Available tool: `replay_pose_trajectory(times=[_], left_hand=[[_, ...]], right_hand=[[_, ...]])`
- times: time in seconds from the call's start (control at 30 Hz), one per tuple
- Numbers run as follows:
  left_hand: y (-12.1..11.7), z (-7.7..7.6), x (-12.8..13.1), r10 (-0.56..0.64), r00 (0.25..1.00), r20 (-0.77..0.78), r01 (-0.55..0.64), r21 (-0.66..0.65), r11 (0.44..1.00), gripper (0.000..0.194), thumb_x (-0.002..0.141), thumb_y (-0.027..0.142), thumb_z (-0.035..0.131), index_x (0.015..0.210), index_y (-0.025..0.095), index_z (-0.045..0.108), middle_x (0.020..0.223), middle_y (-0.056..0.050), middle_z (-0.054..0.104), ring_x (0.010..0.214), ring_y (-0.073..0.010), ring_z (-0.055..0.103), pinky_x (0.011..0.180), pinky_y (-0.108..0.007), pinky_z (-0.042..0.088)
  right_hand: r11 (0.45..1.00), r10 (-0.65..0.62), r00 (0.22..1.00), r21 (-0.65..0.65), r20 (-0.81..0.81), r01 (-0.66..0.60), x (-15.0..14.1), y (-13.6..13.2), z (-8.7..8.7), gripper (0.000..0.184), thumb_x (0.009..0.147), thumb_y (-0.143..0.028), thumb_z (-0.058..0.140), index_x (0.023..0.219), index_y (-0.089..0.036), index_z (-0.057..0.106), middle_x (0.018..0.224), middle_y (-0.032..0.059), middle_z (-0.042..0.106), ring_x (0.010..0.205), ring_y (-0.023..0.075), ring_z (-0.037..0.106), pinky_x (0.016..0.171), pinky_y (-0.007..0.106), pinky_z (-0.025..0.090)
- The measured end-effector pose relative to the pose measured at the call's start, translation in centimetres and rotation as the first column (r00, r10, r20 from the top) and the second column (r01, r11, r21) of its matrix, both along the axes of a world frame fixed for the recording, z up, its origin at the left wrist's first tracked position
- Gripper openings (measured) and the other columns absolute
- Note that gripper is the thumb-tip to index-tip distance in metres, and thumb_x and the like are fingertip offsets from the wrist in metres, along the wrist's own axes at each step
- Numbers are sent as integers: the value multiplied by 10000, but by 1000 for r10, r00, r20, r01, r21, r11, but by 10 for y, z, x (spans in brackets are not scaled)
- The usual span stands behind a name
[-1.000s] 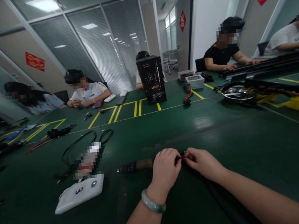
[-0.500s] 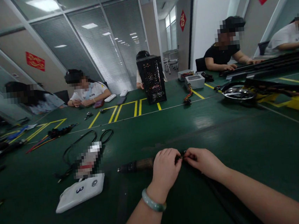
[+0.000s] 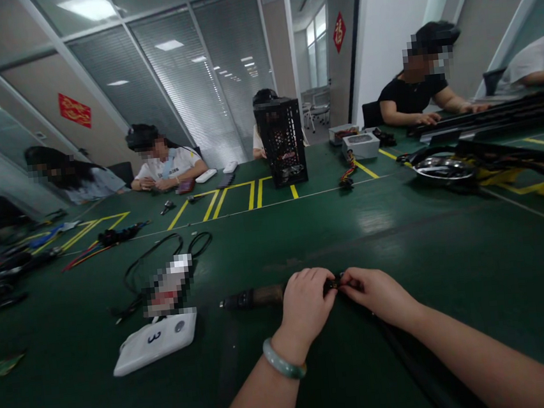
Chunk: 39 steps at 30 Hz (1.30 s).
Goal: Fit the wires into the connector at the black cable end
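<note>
My left hand [image 3: 307, 300], with a pale green bangle [image 3: 284, 362] on its wrist, is closed with thumb and fingertips on a small dark piece [image 3: 331, 283], too small to name. Facing it, my right hand [image 3: 375, 289] pinches at the right side of that spot; what its fingertips hold is mostly hidden. A dark pen-shaped power tool, perhaps an electric screwdriver [image 3: 252, 297], lies on the table with its tip to the left. Its right end is covered by my left hand. Under my right forearm, a black cable-like strip [image 3: 402, 352] runs toward the bottom edge.
Left of my hands lie a white power bank marked 3 [image 3: 157, 341] and a blurred-out device [image 3: 170, 287] with a black cable. A black computer case [image 3: 286, 141] and a power supply [image 3: 361, 146] stand farther back. Several people sit around the green table [image 3: 275, 236].
The whole view has shifted slightly, so things sit a little farther right. Both hands keep nearly the same pose at the small dark piece.
</note>
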<state>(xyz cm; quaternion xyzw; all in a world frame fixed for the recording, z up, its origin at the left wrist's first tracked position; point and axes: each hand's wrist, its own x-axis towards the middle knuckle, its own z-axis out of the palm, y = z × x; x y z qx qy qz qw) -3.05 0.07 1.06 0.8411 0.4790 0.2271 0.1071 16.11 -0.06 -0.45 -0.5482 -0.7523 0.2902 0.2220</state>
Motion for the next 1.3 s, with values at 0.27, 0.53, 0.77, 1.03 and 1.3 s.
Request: replay_pose_trajectory(times=[0.27, 0.53, 0.77, 1.03, 1.3], left_hand=[[1, 0, 0, -31, 999, -11, 31, 13, 999, 157, 848, 184, 653, 977, 254, 597, 1024, 30, 646, 967, -183, 566, 850, -357, 409], [3, -2, 0, -47, 999, -18, 48, 40, 998, 157, 837, 197, 673, 965, 267, 615, 1014, 38, 645, 958, -185, 559, 837, -350, 406], [3, -2, 0, -26, 999, -20, 26, 37, 999, 98, 856, 211, 644, 938, 260, 623, 972, 41, 646, 924, -175, 561, 801, -341, 409], [2, 0, -1, -40, 999, -31, 41, 35, 999, 99, 873, 205, 615, 956, 259, 616, 992, 32, 646, 938, -178, 565, 821, -341, 421], [3, -4, 1, 17, 999, -39, -15, 42, 999, 140, 857, 233, 642, 981, 255, 581, 961, 22, 646, 926, -197, 576, 795, -353, 418]], right_hand=[[1000, 11, 1000, -1, -9, -11, -1, 0, 3, 138, 886, -314, 535, 896, -230, 644, 756, -13, 658, 660, 146, 588, 589, 237, 389], [999, 27, 999, -16, -39, -28, -1, -2, 9, 134, 887, -304, 542, 884, -237, 658, 797, -15, 681, 710, 151, 610, 614, 241, 403], [997, -19, 999, -79, -29, 17, 1, -2, 8, 151, 835, -344, 625, 936, -235, 652, 787, -10, 680, 691, 156, 614, 597, 244, 419], [1000, -4, 1000, -22, -18, 4, 0, -2, 8, 118, 876, -303, 568, 849, -232, 657, 798, -8, 669, 709, 156, 604, 621, 251, 416], [991, -8, 999, 132, 41, 3, 5, -1, 7, 92, 866, -277, 582, 819, -227, 644, 803, -13, 618, 723, 146, 574, 633, 249, 398]])
